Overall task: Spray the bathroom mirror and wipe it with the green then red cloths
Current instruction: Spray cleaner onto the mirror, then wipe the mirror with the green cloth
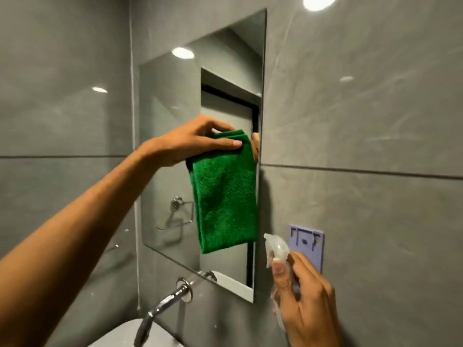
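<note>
The frameless bathroom mirror (172, 116) hangs on the grey tiled wall ahead. My left hand (193, 141) is shut on the top edge of a folded green cloth (225, 199), which hangs down flat in front of the mirror's right half. Low on the right, my right hand (303, 304) grips a clear spray bottle (276, 249), its nozzle pointing up and left toward the mirror's lower right corner. No red cloth is in view.
A chrome wall tap (160, 306) juts out below the mirror over a white basin (125, 334). A purple plastic holder (307, 244) is stuck on the wall right of the mirror. The mirror reflects a doorway and a chrome towel ring.
</note>
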`<action>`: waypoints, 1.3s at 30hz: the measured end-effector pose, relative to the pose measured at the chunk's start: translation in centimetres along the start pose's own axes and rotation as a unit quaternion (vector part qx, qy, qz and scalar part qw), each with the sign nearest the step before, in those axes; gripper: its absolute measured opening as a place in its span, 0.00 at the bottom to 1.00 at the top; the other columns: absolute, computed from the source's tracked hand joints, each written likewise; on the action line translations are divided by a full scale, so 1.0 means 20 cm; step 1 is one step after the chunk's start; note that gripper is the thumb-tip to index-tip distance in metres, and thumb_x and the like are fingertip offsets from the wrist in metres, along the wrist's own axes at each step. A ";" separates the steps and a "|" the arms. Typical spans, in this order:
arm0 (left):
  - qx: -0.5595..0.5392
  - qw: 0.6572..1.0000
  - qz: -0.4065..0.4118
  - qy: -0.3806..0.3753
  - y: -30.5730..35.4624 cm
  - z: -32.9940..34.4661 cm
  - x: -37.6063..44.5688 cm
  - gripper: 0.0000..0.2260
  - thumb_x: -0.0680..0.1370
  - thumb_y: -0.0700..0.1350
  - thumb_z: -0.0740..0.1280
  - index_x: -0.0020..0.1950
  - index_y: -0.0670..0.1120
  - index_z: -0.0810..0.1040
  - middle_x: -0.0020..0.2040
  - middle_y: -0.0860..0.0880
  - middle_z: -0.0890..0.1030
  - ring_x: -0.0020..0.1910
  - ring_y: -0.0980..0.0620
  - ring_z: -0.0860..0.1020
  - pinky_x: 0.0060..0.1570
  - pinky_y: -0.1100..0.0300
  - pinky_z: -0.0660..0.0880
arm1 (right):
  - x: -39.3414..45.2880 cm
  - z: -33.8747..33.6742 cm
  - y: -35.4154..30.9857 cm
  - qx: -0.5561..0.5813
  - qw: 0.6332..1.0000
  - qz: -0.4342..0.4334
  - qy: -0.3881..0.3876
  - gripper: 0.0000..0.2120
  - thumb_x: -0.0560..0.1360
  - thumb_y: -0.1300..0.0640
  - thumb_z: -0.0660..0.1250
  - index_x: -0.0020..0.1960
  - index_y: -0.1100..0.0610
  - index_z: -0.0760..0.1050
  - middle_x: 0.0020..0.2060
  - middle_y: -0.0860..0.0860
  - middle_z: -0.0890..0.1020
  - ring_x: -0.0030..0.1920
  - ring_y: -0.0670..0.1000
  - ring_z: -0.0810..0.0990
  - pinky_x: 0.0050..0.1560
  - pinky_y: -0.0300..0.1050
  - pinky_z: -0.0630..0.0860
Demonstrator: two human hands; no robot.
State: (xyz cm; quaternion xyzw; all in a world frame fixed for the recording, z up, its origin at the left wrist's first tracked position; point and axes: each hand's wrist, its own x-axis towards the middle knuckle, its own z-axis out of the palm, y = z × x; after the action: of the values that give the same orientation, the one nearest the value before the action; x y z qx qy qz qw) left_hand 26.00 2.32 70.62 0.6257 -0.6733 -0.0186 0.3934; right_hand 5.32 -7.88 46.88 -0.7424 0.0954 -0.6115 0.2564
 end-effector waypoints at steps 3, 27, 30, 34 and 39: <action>-0.015 1.000 -0.015 -0.018 -0.05 0.13 -0.04 0.11 0.78 0.48 0.70 0.57 0.44 0.85 0.49 0.40 0.87 0.42 0.44 0.87 0.37 0.60 0.84 | -0.28 -0.11 0.13 -0.040 0.998 0.043 0.038 0.25 0.81 0.32 0.57 0.58 0.47 0.85 0.33 0.42 0.81 0.29 0.44 0.82 0.32 0.39 0.79; -0.068 0.990 -0.106 -0.063 -0.53 0.87 -0.45 0.19 0.75 0.51 0.71 0.64 0.46 0.81 0.53 0.52 0.86 0.45 0.55 0.87 0.39 0.65 0.84 | -1.84 -0.57 1.01 -0.151 0.858 0.467 -0.150 0.09 0.78 0.63 0.73 0.54 0.51 0.85 0.45 0.48 0.89 0.49 0.51 0.90 0.53 0.50 0.87; -0.088 0.987 -0.112 -0.067 -0.54 0.88 -0.47 0.20 0.73 0.50 0.71 0.64 0.46 0.81 0.53 0.51 0.86 0.44 0.58 0.87 0.41 0.68 0.83 | -1.84 -0.58 1.00 -0.160 0.850 0.467 -0.184 0.18 0.78 0.64 0.72 0.50 0.39 0.81 0.43 0.43 0.88 0.46 0.45 0.90 0.49 0.38 0.86; -0.088 0.985 -0.116 -0.087 -0.53 0.83 -0.47 0.16 0.75 0.49 0.71 0.62 0.49 0.83 0.52 0.51 0.88 0.49 0.52 0.87 0.42 0.65 0.84 | -1.71 -0.54 0.95 -0.170 0.838 0.465 -0.228 0.12 0.76 0.60 0.77 0.59 0.58 0.85 0.54 0.54 0.88 0.56 0.55 0.88 0.55 0.29 0.80; -0.037 0.991 -0.071 -0.111 -0.35 0.68 -0.41 0.15 0.75 0.45 0.74 0.61 0.45 0.83 0.54 0.47 0.88 0.53 0.51 0.87 0.48 0.61 0.84 | -1.00 -0.23 0.59 -0.015 0.959 0.261 -0.106 0.20 0.73 0.34 0.72 0.58 0.45 0.83 0.50 0.47 0.88 0.48 0.47 0.86 0.52 0.48 0.83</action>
State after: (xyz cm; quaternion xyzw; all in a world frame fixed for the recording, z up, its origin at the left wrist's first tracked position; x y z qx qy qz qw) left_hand 23.52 1.57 53.52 0.6511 -0.6654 -0.1409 0.3368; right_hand -1.77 -9.96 24.45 -0.7562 0.2672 -0.4397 0.4043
